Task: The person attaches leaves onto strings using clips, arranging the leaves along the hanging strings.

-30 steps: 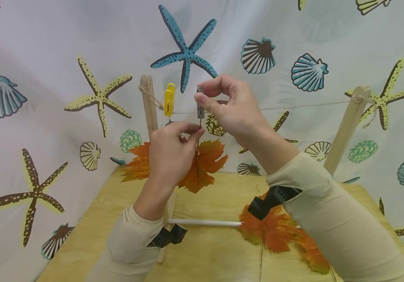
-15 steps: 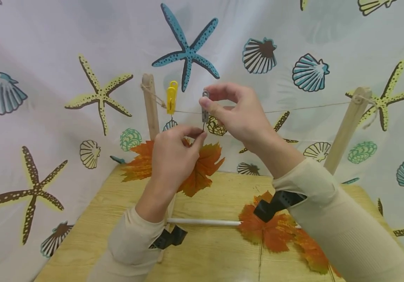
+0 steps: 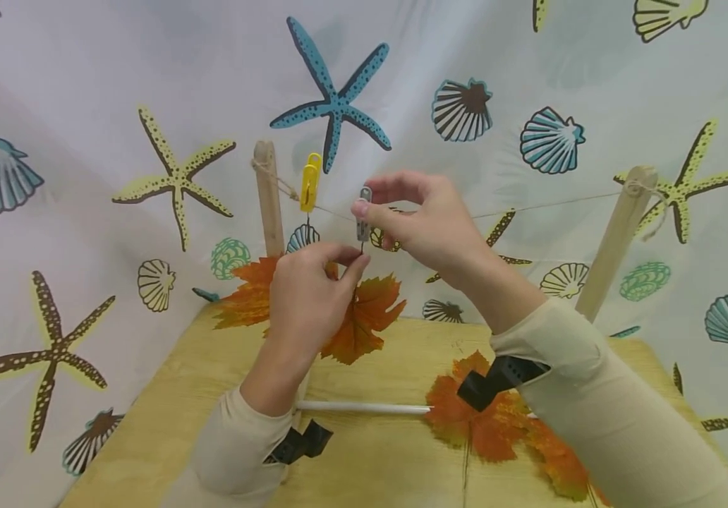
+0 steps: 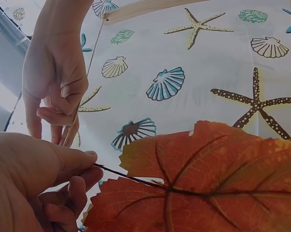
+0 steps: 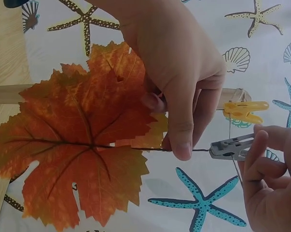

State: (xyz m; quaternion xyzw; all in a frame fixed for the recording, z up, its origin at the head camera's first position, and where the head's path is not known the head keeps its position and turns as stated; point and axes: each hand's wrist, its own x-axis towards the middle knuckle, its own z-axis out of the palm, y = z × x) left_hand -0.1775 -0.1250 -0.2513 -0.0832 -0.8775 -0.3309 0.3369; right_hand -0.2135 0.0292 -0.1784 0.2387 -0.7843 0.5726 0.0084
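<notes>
My left hand [image 3: 310,296] pinches the thin dark stem of an orange artificial maple leaf [image 5: 73,145] between thumb and forefinger. Just above it, my right hand [image 3: 430,226] holds a grey clothespin [image 5: 230,146] by its upper end, thumb against forefinger. In the right wrist view the stem's tip meets the clothespin's nose, and the string [image 3: 548,203] passes at the clothespin. To the left, a yellow clothespin [image 3: 310,183] sits on the string, with another orange leaf [image 3: 243,296] hanging below it, partly behind my left hand.
Two wooden posts [image 3: 618,240] carry the string, one at each side. On the wooden table [image 3: 364,466] lie a white rod [image 3: 364,407] and more orange leaves [image 3: 481,423], partly under my right forearm. A cloth with starfish and shells [image 3: 459,42] hangs behind.
Both hands have come down a little with the grey clothespin and the leaf stem, and the string now dips more towards the clothespin. The grips stay the same.
</notes>
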